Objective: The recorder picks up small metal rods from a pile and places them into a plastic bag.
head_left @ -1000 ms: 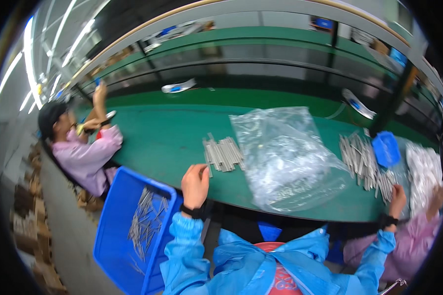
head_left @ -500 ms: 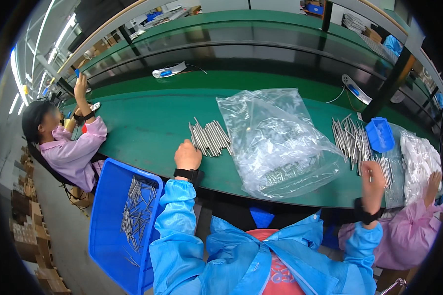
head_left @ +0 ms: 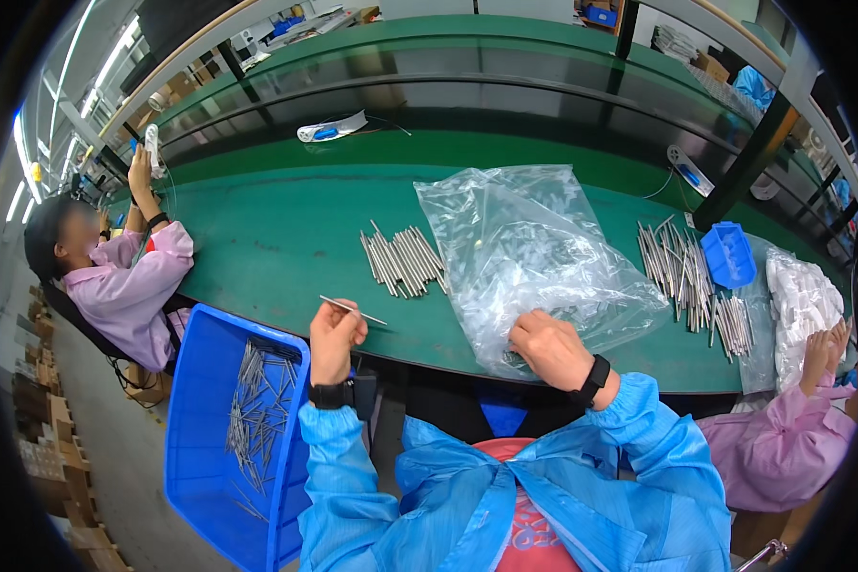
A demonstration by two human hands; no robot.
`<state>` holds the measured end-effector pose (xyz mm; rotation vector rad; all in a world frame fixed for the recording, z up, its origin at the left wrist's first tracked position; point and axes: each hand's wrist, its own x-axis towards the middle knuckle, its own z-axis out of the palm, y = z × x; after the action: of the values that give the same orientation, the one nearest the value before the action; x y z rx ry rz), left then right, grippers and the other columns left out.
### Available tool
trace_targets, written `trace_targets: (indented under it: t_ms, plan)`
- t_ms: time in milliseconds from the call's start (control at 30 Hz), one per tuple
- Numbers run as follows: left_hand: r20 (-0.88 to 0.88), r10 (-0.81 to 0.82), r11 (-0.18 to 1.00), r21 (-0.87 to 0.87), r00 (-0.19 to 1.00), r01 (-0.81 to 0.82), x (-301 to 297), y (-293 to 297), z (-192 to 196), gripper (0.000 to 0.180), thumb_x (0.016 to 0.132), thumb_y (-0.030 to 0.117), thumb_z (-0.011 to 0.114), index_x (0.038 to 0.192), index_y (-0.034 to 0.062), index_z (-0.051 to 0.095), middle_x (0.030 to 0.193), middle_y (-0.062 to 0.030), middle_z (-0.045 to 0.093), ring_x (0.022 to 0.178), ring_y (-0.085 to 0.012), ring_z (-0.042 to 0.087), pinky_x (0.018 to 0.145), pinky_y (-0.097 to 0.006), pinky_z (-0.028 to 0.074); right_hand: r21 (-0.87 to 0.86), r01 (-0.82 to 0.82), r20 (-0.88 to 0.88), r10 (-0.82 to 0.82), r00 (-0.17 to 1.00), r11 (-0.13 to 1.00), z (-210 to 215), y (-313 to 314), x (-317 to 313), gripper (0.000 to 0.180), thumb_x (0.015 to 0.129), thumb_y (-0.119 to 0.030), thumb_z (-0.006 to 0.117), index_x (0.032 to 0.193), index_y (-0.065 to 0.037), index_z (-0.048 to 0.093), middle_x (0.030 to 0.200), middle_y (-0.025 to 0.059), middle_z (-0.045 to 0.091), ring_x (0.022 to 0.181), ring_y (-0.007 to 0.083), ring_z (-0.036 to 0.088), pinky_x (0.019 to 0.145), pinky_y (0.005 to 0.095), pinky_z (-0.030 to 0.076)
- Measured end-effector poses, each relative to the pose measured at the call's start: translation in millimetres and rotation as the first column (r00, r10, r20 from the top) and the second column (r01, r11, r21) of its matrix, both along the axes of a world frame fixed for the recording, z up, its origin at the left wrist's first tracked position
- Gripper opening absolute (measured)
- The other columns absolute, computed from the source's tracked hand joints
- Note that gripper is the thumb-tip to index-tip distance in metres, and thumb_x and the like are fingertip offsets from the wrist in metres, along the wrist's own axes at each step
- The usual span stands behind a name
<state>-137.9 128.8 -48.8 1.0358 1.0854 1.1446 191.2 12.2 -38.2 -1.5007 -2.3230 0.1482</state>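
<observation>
My left hand (head_left: 336, 336) is closed on a thin metal rod (head_left: 355, 311), which sticks out to the right from between thumb and finger, just above the table's front edge. A row of metal rods (head_left: 403, 261) lies on the green table beyond it. My right hand (head_left: 551, 349) rests with curled fingers on the near part of a clear plastic bag (head_left: 510, 224). Small clear pieces show through the bag. What those fingertips pinch, if anything, is hidden under the hand.
A blue bin (head_left: 200, 419) with loose rods stands at my left. On the right lie more rods (head_left: 675, 262), a small blue tray (head_left: 729, 255) and a bag of white pieces (head_left: 804, 297). Co-workers in pink sit on both sides (head_left: 129, 296). A shelf post (head_left: 755, 157) rises at the back right.
My right hand has moved left from the right-hand rods onto the plastic bag. My left hand has drawn back from the rod row and now holds a rod.
</observation>
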Motion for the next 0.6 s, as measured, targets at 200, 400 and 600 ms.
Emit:
trace_targets:
  t_ms: [200, 400, 600]
  plan:
    - [0.230, -0.159, 0.987, 0.036, 0.960, 0.155, 41.1, -63.3, 17.5, 0.008, 0.096, 0.000, 0.058, 0.103, 0.0020, 0.056, 0.100, -0.0099, 0.062, 0.076, -0.0158, 0.061, 0.060, -0.026, 0.047, 0.030, 0.009, -0.146, -0.005, 0.989, 0.999, 8.0, -2.2, 2.0, 0.008, 0.081, -0.009, 0.068, 0.087, -0.007, 0.063, 0.085, 0.0094, 0.061, 0.086, 0.0295, 0.063, 0.068, 0.0412, 0.051]
    - [0.247, -0.262, 0.962, -0.005, 0.933, 0.272, 76.9, -90.0, 21.6, 0.012, 0.095, -0.002, 0.058, 0.106, 0.0013, 0.056, 0.103, -0.0132, 0.063, 0.079, -0.0171, 0.064, 0.064, -0.027, 0.051, -0.048, 0.060, -0.205, -0.068, 0.976, 0.997, 0.2, -5.9, 7.7, 0.009, 0.082, -0.009, 0.068, 0.089, -0.007, 0.064, 0.080, 0.0083, 0.061, 0.079, 0.0299, 0.064, 0.065, 0.0431, 0.050]
    - [0.216, -0.271, 0.959, -0.026, 0.938, 0.283, 88.7, -96.6, 23.3, 0.012, 0.095, -0.001, 0.058, 0.107, 0.0001, 0.056, 0.102, -0.0130, 0.063, 0.078, -0.0162, 0.063, 0.065, -0.027, 0.051, -0.022, -0.043, -0.174, 0.039, 0.984, 0.999, 13.0, -8.3, 8.4, 0.014, 0.081, -0.006, 0.070, 0.095, -0.007, 0.067, 0.088, 0.0095, 0.064, 0.086, 0.0320, 0.063, 0.071, 0.0415, 0.052]
